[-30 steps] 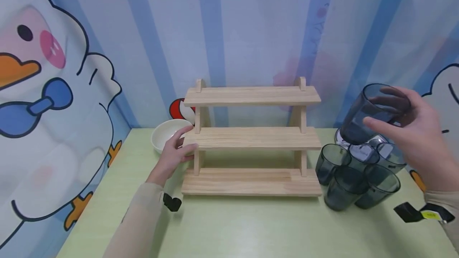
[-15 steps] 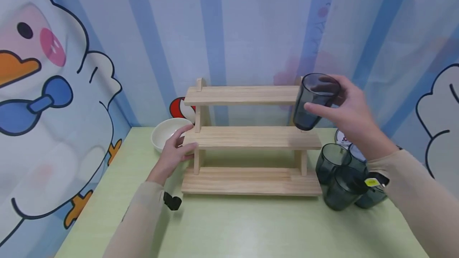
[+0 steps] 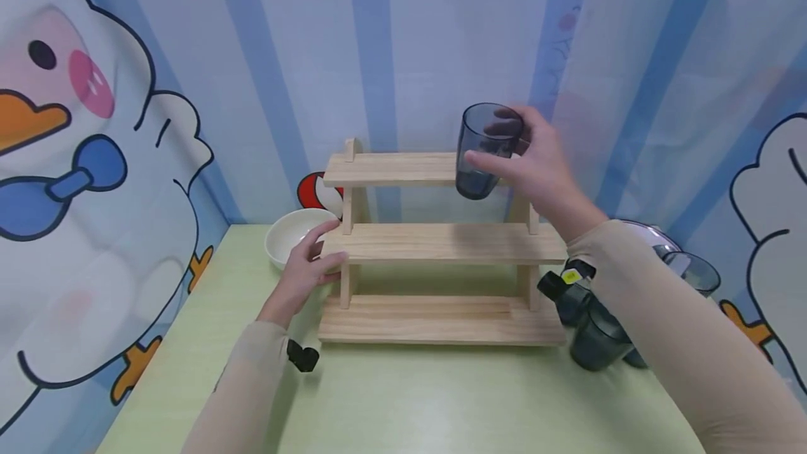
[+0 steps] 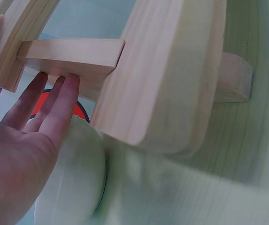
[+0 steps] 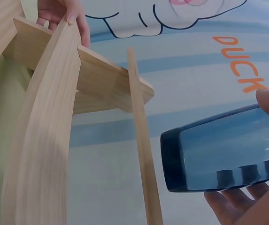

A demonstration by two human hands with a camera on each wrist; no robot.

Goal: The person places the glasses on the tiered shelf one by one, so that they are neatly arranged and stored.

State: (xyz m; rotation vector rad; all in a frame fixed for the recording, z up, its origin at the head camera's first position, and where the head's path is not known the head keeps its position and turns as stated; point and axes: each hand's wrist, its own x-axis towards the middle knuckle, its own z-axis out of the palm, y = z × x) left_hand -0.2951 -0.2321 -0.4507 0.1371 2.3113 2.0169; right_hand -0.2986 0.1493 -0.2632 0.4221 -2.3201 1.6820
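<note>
A three-tier wooden display shelf (image 3: 435, 244) stands on the table. At its left end my left hand (image 3: 302, 268) grips the middle board; in the left wrist view its fingertips touch the side upright (image 4: 73, 61) below. My right hand (image 3: 545, 174) holds a smoky blue-grey drinking glass (image 3: 473, 177), thumb on the near side and fingers round the far side. The glass is slightly tilted, mouth up, overlapping the right half of the top board (image 3: 391, 168) in the head view. From the right wrist, its base (image 5: 172, 161) shows apart from the board edge.
More smoky glasses (image 3: 595, 342) stand to the right of the shelf, partly hidden under my right forearm. A white bowl (image 3: 291, 237) sits behind my left hand. A printed cartoon curtain (image 3: 435, 54) hangs close behind the shelf.
My right hand has carried the glass leftward and slightly up, from above the other glasses at the right to the top board. My left hand has stayed in place.
</note>
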